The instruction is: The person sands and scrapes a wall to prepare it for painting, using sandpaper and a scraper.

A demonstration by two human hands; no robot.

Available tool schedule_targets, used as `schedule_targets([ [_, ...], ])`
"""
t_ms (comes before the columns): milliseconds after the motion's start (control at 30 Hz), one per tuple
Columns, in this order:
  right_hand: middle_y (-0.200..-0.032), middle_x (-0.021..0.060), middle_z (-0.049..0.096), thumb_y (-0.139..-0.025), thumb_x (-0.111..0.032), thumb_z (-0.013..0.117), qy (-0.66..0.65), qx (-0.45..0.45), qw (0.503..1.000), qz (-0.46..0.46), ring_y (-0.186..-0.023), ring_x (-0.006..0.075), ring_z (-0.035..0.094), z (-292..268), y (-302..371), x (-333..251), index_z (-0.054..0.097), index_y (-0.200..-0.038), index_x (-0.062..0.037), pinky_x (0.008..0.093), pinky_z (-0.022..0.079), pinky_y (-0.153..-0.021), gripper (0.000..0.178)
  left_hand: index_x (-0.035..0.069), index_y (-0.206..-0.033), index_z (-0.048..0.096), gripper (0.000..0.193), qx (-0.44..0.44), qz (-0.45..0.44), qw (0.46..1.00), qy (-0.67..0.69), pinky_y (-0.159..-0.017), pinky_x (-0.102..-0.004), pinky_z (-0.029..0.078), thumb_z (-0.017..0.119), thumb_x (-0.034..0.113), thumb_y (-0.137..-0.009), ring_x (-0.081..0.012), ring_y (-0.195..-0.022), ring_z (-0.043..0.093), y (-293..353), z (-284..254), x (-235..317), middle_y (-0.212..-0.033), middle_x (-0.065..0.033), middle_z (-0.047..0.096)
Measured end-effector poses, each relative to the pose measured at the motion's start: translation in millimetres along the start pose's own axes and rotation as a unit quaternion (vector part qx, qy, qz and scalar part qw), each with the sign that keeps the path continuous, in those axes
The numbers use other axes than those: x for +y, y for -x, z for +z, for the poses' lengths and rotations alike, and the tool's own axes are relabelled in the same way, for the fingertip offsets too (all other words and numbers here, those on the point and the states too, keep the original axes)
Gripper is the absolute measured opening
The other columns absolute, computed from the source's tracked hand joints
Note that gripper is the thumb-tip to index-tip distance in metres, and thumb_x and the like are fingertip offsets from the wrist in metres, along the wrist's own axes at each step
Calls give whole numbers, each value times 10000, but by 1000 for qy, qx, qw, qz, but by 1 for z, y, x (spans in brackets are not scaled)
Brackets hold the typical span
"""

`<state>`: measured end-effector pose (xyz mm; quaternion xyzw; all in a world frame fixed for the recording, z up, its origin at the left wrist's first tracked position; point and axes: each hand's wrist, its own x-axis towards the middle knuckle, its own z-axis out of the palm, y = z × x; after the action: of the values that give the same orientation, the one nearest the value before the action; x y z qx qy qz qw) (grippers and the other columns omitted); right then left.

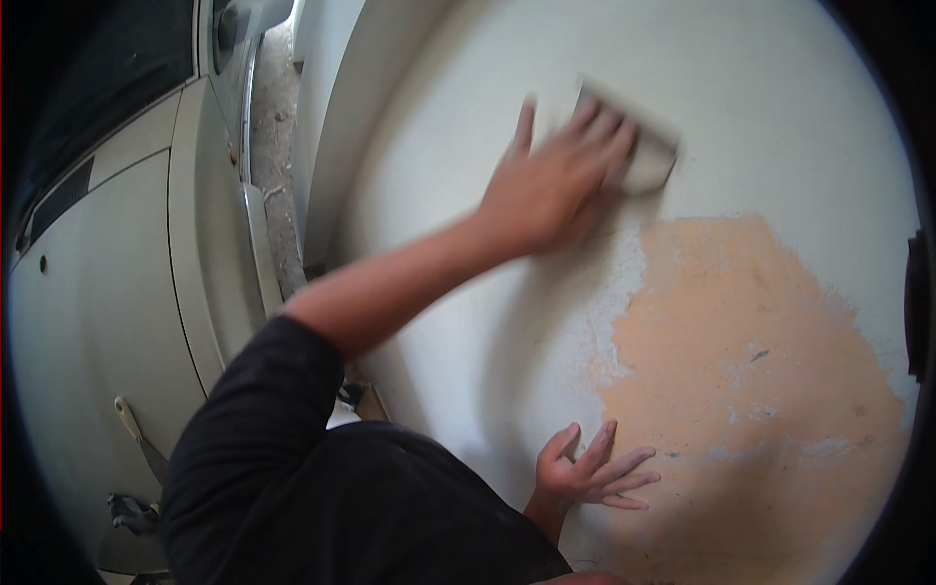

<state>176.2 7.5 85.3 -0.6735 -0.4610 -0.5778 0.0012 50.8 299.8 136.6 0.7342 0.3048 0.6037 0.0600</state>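
High on the off-white wall, my left hand presses a flat grey piece that looks like sandpaper. My fingers lie over the piece, and one finger sticks out apart from the others. Motion blurs this hand and the piece. My right hand rests lower down, open with fingers spread, at the left edge of a peach-coloured patch. That patch has a ragged rim with whitish streaks and small dark marks.
A pale car stands close on the left. On it lie a scraper with a cream handle and a crumpled grey rag-like thing. A dark object shows at the right rim. Rough ground shows between car and wall.
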Motion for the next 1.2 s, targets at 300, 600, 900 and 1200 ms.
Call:
schedule_targets([
  [300, -1461, 249, 304, -853, -367, 560, -7, -5, 1000, -5, -1376, 519, 102, -3, 0, 0, 610, -1188, -177, 696, -73, -1018, 388, 184, -1367, 418, 562, -86, 108, 990, 39, -1096, -630, 113, 539, 387, -857, -201, -1373, 317, 66, -1, 50, -1413, -18, 437],
  [600, -1438, 236, 355, -841, -309, 571, -28, -6, 999, -14, -1372, 525, 112, -5, -1, 4, 651, -1120, -168, 689, -84, -1022, 322, 117, -1434, 318, 476, 3, -177, 984, 18, -1106, -585, 102, 342, 283, -988, -254, -1386, 267, 38, 17, -73, -1473, -106, 340],
  [900, -1420, 215, 394, -881, -316, 527, -13, 21, 1000, -18, -1376, 497, 152, -2, -4, 2, 654, -1106, -166, 659, -66, -1050, 299, 45, -1348, 401, 457, -91, -397, 907, 107, -1063, -452, 310, 380, 297, -968, -373, -1233, 446, 32, 9, -119, -1332, -219, 470],
  [1200, -1411, 210, 412, -855, -308, 562, -35, 31, 999, -13, -1389, 446, 180, 1, -5, -2, 674, -1089, -140, 595, -100, -1073, 309, 139, -1411, 374, 544, -30, -12, 998, -58, -1115, -543, 192, 534, 205, -895, -247, -1363, 326, 35, 9, -45, -1444, -102, 391],
])
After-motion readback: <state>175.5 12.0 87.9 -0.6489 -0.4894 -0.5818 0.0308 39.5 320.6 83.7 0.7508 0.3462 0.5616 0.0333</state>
